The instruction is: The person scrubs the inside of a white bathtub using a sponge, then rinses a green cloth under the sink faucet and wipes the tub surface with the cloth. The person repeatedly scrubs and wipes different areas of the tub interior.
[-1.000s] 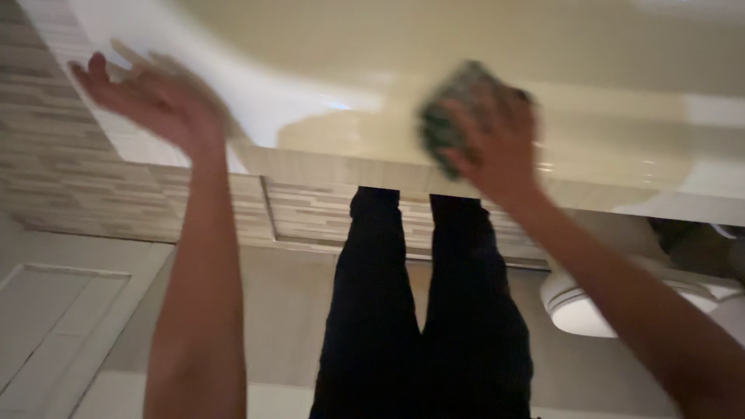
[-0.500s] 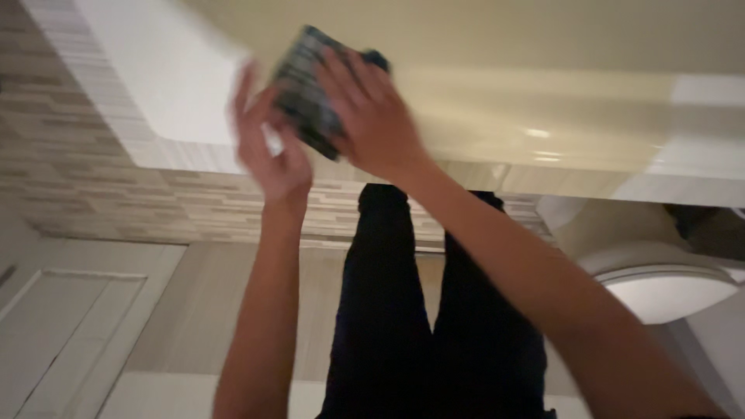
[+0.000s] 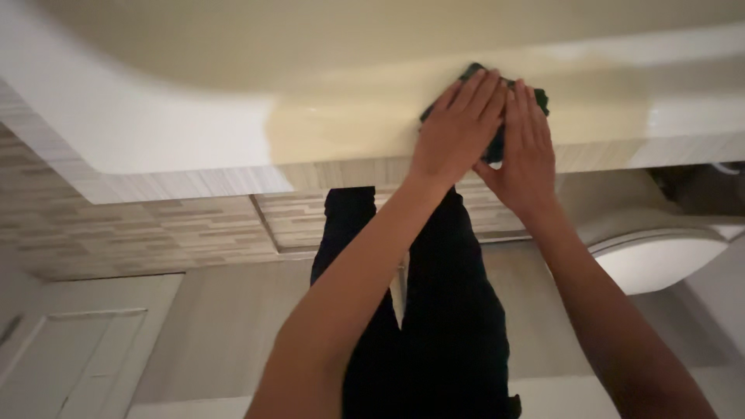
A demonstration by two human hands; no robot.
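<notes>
Both hands, left hand point(image 3: 458, 128) and right hand point(image 3: 521, 151), now press flat on the dark green cloth point(image 3: 490, 109), neither grip clenched. Half a second earlier the cloth was lifted; it now lies on the bathtub rim point(image 3: 341, 128) at one o'clock, so wiping contact has begun.

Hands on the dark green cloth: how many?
2. The left hand lies flat over the dark green cloth on the bathtub rim; the right hand presses beside it, covering the cloth's right part.
</notes>
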